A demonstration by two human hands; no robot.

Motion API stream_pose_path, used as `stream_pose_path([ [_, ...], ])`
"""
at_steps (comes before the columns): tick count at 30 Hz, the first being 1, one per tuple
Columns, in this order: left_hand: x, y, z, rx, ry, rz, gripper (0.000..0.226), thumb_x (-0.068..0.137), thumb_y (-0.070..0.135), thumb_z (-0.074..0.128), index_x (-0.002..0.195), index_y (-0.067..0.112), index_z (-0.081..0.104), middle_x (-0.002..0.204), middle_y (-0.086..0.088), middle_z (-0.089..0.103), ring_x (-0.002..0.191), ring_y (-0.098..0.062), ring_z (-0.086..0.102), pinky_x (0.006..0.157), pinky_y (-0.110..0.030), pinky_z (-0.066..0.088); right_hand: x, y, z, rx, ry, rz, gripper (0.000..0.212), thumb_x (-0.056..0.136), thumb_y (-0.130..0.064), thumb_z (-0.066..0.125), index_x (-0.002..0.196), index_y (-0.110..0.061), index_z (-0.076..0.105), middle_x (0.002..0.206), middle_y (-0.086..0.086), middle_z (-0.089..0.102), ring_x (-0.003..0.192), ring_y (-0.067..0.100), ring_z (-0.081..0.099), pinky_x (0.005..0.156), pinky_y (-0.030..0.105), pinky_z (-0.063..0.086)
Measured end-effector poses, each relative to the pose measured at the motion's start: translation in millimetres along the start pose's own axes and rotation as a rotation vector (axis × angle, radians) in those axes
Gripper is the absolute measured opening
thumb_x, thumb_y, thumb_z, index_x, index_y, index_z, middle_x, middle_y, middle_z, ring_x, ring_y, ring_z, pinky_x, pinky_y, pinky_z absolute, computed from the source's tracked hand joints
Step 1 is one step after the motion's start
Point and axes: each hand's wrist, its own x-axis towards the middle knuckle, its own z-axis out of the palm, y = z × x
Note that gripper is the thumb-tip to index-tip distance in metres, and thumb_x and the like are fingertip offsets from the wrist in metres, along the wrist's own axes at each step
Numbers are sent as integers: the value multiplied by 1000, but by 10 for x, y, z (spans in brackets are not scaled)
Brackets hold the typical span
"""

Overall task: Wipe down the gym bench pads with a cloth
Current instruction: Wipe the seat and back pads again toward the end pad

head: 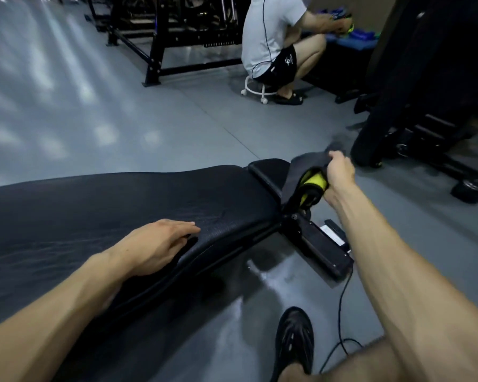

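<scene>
The long black back pad (116,205) of the gym bench runs across the lower left, with the smaller seat pad (269,169) beyond it. My left hand (155,244) rests flat on the near edge of the back pad, fingers straight. My right hand (340,172) grips a dark grey cloth (301,172) that drapes over the yellow roller (313,183) at the bench's foot end. The cloth is blurred and partly covers the seat pad's right edge.
A person (276,42) squats on a small white wheeled stool (255,89) at the back. Black gym machines stand at back centre (160,31) and right (414,92). My sandalled foot (294,340) and a black cable (342,312) lie on the grey floor by the bench base (323,249).
</scene>
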Motion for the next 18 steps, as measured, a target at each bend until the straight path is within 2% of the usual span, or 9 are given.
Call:
stream_pose_path([
  [4, 61, 220, -305, 61, -15, 16, 45, 101, 33, 39, 144, 32, 53, 151, 14, 50, 139, -14, 47, 113, -29, 38, 16, -606, -411, -45, -111, -49, 29, 97, -26, 52, 124, -15, 56, 98, 5, 62, 82, 19, 64, 63, 29, 53],
  [7, 160, 387, -489, 131, -24, 21, 49, 99, 36, 38, 146, 32, 52, 150, 13, 51, 138, -15, 47, 112, -33, 39, 47, -710, -741, -259, -170, -133, 33, 99, -29, 50, 129, -17, 54, 108, 7, 60, 93, 21, 64, 70, 30, 52],
  [10, 345, 425, -437, 117, -9, 47, 56, 93, 42, 33, 144, 33, 53, 149, 14, 53, 137, -14, 48, 111, -35, 41, 175, -442, -967, -329, -144, -136, 34, 101, -27, 48, 133, -15, 53, 118, 9, 60, 92, 18, 61, 74, 31, 51],
  [13, 593, 363, -159, 99, 17, 78, 57, 94, 51, 27, 142, 37, 53, 151, 16, 50, 139, -13, 46, 112, -36, 42, 351, -18, -1002, -276, -49, -56, 34, 102, -24, 45, 134, -15, 47, 121, 12, 57, 96, 23, 59, 82, 39, 53],
  [16, 951, 243, 108, 119, 55, 109, 64, 94, 57, 18, 143, 35, 53, 154, 12, 48, 141, -15, 45, 116, -35, 39, 601, 453, -809, -213, 86, 30, 34, 101, -26, 42, 133, -16, 41, 123, 15, 55, 97, 28, 57, 91, 48, 53],
  [18, 1242, 106, 209, 138, 87, 100, 63, 96, 56, 17, 143, 34, 54, 155, 11, 47, 143, -16, 44, 117, -36, 38, 749, 751, -580, -199, 161, 80, 43, 100, -28, 41, 141, -15, 37, 125, 12, 53, 105, 30, 56, 99, 50, 51],
])
